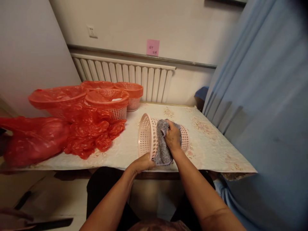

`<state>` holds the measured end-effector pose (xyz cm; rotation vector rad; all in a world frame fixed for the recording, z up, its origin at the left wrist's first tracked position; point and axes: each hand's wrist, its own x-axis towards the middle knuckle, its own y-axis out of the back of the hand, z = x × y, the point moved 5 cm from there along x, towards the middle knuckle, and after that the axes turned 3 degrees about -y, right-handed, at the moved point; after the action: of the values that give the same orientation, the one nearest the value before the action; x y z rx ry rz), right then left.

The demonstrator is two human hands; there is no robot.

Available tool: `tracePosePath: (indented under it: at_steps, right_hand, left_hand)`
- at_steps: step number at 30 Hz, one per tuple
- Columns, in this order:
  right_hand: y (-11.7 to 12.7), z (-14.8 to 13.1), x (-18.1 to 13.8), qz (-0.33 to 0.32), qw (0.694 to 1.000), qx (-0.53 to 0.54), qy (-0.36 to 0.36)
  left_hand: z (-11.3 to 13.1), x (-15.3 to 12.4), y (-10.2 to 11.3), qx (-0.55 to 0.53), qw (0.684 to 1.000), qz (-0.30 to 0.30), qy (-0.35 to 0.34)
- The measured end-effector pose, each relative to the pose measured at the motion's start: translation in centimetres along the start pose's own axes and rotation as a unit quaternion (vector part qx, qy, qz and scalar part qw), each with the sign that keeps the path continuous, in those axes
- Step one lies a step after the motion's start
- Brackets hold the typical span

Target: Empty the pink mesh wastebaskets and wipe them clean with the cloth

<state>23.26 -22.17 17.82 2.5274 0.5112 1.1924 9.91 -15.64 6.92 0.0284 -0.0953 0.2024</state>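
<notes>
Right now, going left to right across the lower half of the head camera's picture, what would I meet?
Bulging red bag → crumpled red plastic → pink basket lying on its side, with a gray cloth against it → blue curtain.

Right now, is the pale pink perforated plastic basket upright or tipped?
Tipped: the basket lies on its side, wide rim facing left, narrower end right; right hand holds a grey fuzzy cloth against its wall.
</notes>
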Motion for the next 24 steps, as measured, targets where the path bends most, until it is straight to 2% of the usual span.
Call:
tracePosePath:
  at_steps: [3,6,11,14,17,21,24]
  right_hand:
    - [0.3,0.6,-0.1,0.001,1.0,-0.017,-0.016]
    - [0.1,1.0,-1.2,-0.002,1.0,-0.001,-0.014]
    - [-0.4,1.6,-3.0,-0.014,0.999,0.022,-0.027]
    - [-0.4,1.9,-3.1,-0.023,0.999,0.016,-0.025]
    - [-0.1,2.7,-2.6,-0.02,1.0,-0.013,-0.01]
    - [1.5,5.3,-1.7,0.013,0.997,-0.079,-0.003]
    - [3.5,7.8,-1.4,0.051,0.992,-0.11,-0.042]
  left_hand:
    - [0.7,-0.3,-0.6,-0.025,0.999,-0.022,-0.004]
    - [2.1,-0.2,-1.5,-0.107,0.994,-0.03,0.015]
    - [4.8,0.8,-2.8,-0.245,0.968,0.05,0.037]
    - [5.5,1.0,-3.0,-0.251,0.963,0.094,0.031]
    - [5.4,0.7,-2.9,-0.223,0.969,0.105,0.031]
    - [4.9,0.5,-2.8,-0.221,0.97,0.093,0.032]
    - [4.8,0.6,-3.1,-0.258,0.964,0.056,0.019]
